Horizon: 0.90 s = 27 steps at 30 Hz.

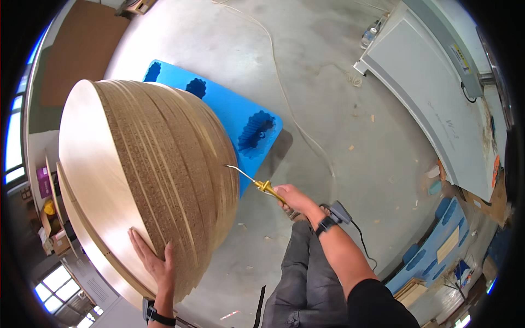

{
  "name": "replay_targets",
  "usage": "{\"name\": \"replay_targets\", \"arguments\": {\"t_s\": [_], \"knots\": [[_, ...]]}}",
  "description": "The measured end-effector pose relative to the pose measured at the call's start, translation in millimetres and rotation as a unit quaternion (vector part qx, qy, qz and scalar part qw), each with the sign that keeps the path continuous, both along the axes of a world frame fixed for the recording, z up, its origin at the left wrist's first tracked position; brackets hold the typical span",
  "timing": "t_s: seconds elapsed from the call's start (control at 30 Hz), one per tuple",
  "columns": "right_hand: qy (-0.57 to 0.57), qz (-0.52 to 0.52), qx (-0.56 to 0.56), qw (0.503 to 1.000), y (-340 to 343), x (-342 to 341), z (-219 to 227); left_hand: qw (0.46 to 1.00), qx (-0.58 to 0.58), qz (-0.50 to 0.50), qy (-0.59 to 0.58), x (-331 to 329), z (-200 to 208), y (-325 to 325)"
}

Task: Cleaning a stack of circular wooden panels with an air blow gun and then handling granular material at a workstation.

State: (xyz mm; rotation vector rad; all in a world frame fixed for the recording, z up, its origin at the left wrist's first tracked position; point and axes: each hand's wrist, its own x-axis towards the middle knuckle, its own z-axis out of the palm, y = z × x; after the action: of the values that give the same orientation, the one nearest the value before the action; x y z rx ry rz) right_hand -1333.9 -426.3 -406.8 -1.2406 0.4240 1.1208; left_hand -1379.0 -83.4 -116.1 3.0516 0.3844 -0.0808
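A tall stack of wood-faced particleboard panels (164, 164) stands at the left on a blue plastic pallet (224, 104). My left hand (155, 263) lies with fingers stretched out on the pale top panel, by its near edge. My right hand (294, 200) is closed round a gold-coloured air blow gun (265, 187) with a thin bent metal nozzle. The nozzle's tip points at the layered edges of the stack; whether it touches them I cannot tell. Part of the gun's grip is hidden by my fingers.
A pale hose or cable (279, 76) runs across the grey floor, with small scraps scattered about. To the right is a large white slab-like table or machine (432, 93) with plastic bottles (369, 37) at its corner. Another blue pallet (426, 259) sits at lower right.
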Motion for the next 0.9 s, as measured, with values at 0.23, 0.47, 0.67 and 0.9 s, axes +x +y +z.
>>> {"name": "replay_targets", "arguments": {"t_s": [0.23, 0.47, 0.67, 0.9], "knots": [[-0.232, 0.059, 0.092, 0.966, 15.1, -33.4, 162.8, 1.000, 0.008, -0.022, 0.002, -5.4, -0.7, 6.8], [-0.236, 0.072, -0.119, 0.962, 11.3, -69.4, 43.4, 0.999, 0.022, -0.024, 0.011, -0.8, 0.7, 1.9], [-0.072, 0.158, -0.123, 0.977, 14.7, -113.6, -25.9, 0.999, 0.036, -0.034, -0.001, -0.4, -5.5, -0.6], [-0.134, 0.094, 0.005, 0.986, 31.2, -187.7, 55.8, 0.998, 0.046, -0.039, -0.014, -5.5, -7.8, 11.8]]}}
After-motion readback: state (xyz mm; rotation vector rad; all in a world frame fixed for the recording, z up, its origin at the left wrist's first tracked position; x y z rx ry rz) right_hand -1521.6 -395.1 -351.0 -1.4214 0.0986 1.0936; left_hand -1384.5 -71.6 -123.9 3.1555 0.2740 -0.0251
